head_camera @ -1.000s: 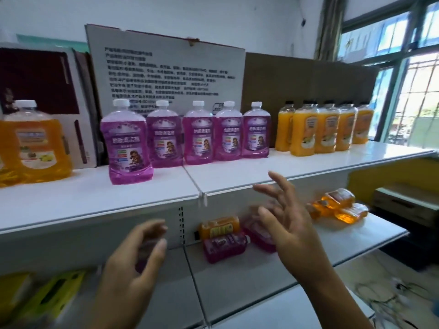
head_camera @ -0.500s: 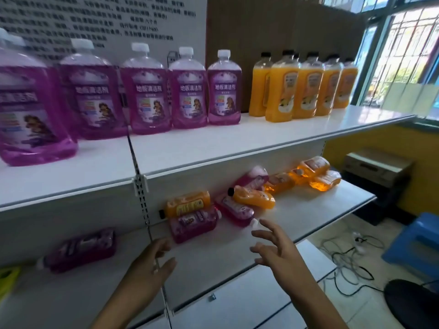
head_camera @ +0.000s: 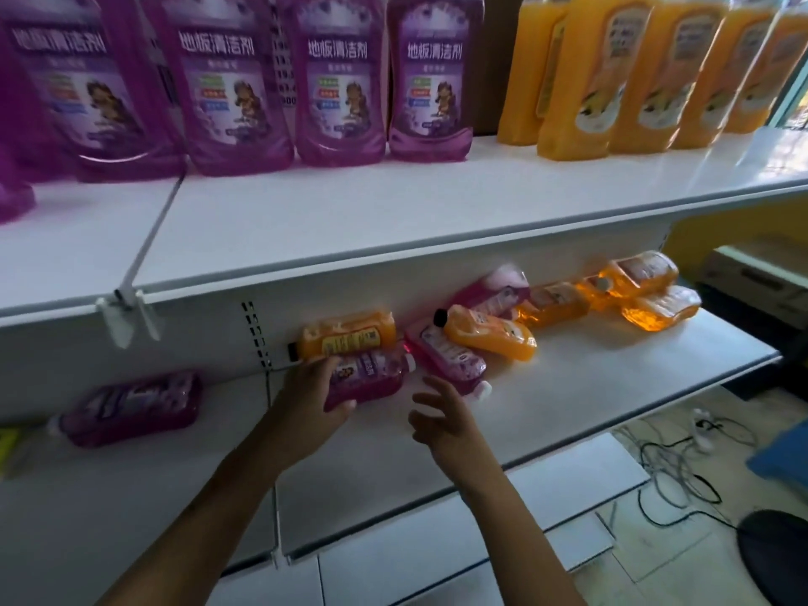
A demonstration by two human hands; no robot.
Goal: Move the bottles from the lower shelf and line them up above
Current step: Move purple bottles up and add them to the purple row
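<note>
Lying sideways, purple bottle, cap rightward

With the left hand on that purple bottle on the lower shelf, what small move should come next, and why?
Probably lift the purple bottle clear of the lower shelf. The left hand already has its grip round the bottle's base, it lies on its side, and the right hand hovers open beside it, free to steady the cap end.

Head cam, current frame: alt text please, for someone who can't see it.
The left hand holds a purple bottle lying on the lower shelf, while the open right hand reaches in beside it. More purple and orange bottles lie scattered there; upright ones line the upper shelf.
</note>
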